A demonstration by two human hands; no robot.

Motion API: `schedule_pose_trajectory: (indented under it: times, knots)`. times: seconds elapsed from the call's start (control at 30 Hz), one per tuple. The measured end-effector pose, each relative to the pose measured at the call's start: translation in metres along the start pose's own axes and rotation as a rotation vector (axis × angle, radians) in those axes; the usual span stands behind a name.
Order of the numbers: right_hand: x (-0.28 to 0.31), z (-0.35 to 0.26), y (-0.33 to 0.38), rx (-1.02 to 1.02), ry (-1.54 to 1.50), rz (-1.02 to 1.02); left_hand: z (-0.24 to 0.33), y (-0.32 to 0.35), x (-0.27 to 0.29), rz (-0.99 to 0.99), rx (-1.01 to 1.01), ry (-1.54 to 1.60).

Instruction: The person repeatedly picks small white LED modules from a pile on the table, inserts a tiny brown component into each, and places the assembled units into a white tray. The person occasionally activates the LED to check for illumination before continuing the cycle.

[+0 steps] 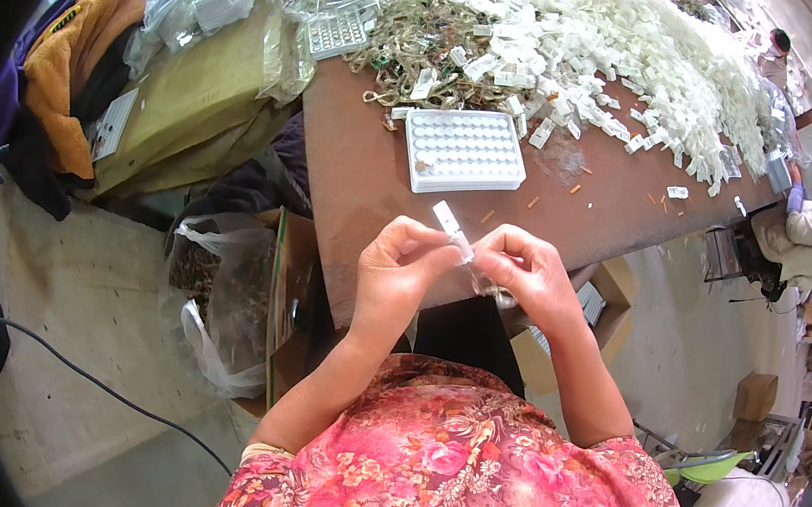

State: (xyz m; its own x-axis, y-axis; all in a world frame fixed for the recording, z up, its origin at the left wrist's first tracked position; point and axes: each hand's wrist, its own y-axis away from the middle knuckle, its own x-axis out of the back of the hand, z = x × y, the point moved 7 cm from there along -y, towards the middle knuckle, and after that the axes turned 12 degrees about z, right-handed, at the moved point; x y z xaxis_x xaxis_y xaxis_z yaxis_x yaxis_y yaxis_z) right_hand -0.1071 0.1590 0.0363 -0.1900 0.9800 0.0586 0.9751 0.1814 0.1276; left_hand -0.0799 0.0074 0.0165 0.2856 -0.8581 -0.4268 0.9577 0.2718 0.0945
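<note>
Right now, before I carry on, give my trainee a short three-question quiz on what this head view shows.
1. True or false: both hands hold the small white strip above the table.
2. What lies on the table just beyond the hands?
A. a white tray with rows of round pockets
B. a metal bowl
C. a pair of scissors
3. Fill in: the far end of the table is covered by a big heap of small ______ plastic pieces.

Key
1. True: the left hand and the right hand pinch it between their fingertips, clear of the tabletop.
2. A: the white tray.
3. White.
</note>
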Motion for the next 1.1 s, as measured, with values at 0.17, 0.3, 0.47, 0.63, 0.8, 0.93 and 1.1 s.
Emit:
schedule_pose_trajectory:
  times: [0.17,0.3,0.47,0.63,0.8,0.93,1.1]
  knots:
    - [-0.007,-0.030,0.016,0.347,0.297,0.118,0.006,0.003,0.003,0.079,-0.143,-0.184]
    - [-0.011,-0.027,0.014,0.281,0.295,0.130,0.014,0.003,0.003,0.077,-0.287,-0.249]
    - [-0.011,-0.017,0.008,0.184,0.163,0.075,0.012,0.003,0.006,0.034,-0.231,-0.194]
    - [-0.025,-0.002,0.010,0.052,-0.159,0.065,-0.010,-0.001,0.005,0.070,0.103,0.367]
    - [-0.037,0.001,0.010,0.209,-0.025,0.181,-0.026,-0.001,0.004,0.013,0.243,0.564]
    - [-0.041,-0.001,-0.002,0.240,-0.007,0.169,-0.031,-0.015,0.008,0.074,0.240,0.570]
    - [-0.026,-0.039,-0.043,0.644,0.564,0.349,-0.026,-0.039,0.013,0.147,0.227,0.707]
